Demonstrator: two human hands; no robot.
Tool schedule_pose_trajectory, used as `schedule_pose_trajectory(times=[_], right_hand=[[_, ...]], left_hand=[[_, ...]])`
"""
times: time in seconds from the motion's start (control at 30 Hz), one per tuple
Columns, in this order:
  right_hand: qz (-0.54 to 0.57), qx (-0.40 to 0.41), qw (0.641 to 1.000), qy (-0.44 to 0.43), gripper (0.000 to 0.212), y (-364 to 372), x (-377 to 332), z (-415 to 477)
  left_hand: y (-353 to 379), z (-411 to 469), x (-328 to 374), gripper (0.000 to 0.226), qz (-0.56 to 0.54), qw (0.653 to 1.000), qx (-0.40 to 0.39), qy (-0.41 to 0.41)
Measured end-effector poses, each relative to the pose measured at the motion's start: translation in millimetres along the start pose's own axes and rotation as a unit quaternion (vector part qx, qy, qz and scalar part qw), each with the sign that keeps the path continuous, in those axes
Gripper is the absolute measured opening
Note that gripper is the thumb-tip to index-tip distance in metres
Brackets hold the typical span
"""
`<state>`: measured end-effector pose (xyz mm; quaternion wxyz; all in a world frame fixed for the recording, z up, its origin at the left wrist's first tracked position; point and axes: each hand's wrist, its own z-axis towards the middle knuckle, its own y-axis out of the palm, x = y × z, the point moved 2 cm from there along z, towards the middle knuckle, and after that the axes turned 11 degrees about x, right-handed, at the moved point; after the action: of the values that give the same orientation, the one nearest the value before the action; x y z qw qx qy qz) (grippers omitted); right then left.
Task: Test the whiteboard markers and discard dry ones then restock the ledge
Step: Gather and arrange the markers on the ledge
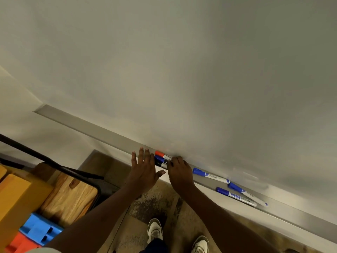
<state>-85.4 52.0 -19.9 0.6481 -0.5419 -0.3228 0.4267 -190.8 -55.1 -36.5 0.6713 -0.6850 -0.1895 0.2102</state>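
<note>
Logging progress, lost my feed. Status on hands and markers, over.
Right hand grips marker bundle, red, blue, black, on the ledge. Left hand open beside it. Three loose blue markers further right, nothing blocking.

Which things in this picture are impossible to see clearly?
1. Head view: barrels of the three markers, hidden under the right hand.
2. Head view: print on the loose marker nearest that hand, too small.
3. Head view: right end of the ledge, cut off by the frame edge.

Left hand flat and splayed; right hand curled, gripping markers.
</note>
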Motion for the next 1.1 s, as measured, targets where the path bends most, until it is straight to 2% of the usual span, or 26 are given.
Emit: schedule_pose_trajectory(times=[0.33,0.8,1.1], right_hand=[[0.009,0.012,0.999,-0.037,0.045,3.6,4.5,-3.4],[0.043,0.044,0.997,-0.039,0.033,3.4,7.9,-4.4],[0.058,0.080,0.995,0.017,0.019,-12.7,34.6,-26.2]], left_hand=[[5.0,2.8,-2.0,0.093,-0.002,1.000,-0.017,0.018],[3.9,4.9,-9.7,0.092,-0.020,0.999,-0.041,0.015],[4.3,16.3,-2.9,0.093,-0.058,0.998,-0.032,-0.003]])
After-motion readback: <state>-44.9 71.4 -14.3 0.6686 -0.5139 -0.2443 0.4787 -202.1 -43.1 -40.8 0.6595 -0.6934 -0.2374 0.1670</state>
